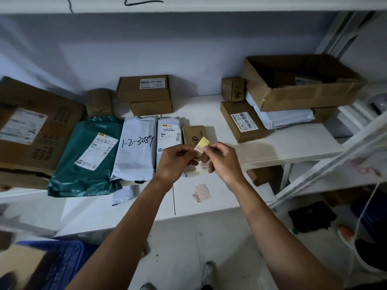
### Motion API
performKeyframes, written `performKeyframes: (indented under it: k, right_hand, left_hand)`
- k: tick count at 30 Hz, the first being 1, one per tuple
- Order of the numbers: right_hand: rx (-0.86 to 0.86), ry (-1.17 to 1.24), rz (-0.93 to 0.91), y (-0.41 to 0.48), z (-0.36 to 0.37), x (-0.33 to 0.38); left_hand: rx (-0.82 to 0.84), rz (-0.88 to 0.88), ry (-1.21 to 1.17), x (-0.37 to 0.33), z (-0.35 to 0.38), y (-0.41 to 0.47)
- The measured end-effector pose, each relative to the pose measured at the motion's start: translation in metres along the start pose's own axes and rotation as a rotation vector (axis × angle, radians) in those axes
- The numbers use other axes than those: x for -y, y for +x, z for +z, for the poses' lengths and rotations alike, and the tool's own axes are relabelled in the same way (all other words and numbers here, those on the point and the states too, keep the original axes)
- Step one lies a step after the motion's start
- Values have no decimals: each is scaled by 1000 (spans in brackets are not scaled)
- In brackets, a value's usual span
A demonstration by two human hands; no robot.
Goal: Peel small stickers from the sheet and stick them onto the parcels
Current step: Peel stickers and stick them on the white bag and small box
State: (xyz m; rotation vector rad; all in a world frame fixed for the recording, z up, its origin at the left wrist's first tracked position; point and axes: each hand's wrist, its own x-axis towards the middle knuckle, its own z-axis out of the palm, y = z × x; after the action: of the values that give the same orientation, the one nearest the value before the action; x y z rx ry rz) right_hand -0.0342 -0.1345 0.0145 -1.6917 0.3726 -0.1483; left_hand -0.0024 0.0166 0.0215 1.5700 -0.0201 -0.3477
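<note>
Both my hands meet over the front of the white shelf (pixel 272 147). My left hand (pixel 174 162) pinches a small white sticker with red print (pixel 198 147). My right hand (pixel 224 159) pinches the yellow backing piece (pixel 204 141) that the sticker is peeling from. Just behind my fingers lies a small brown parcel (pixel 193 132), with a white labelled mailer (pixel 169 130) to its left. A used sticker sheet (pixel 201 193) with a honeycomb of holes lies on the lower shelf, below my hands.
A white mailer marked 1-2-3089 (pixel 136 147), a green mailer (pixel 88 155) and a large carton (pixel 31 130) lie left. Small boxes (pixel 144 93) stand at the back. An open carton (pixel 301 82) tops mailers at right, beside a labelled box (pixel 243 122). A blue crate (pixel 62 266) sits bottom left.
</note>
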Motion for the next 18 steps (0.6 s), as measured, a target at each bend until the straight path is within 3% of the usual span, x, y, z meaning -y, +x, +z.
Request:
performKeyframes:
  k: [18]
  right_hand:
    - [221,-27,-82,-3,67,12]
  left_hand:
    - [-137,9,-7,3,-76,-22]
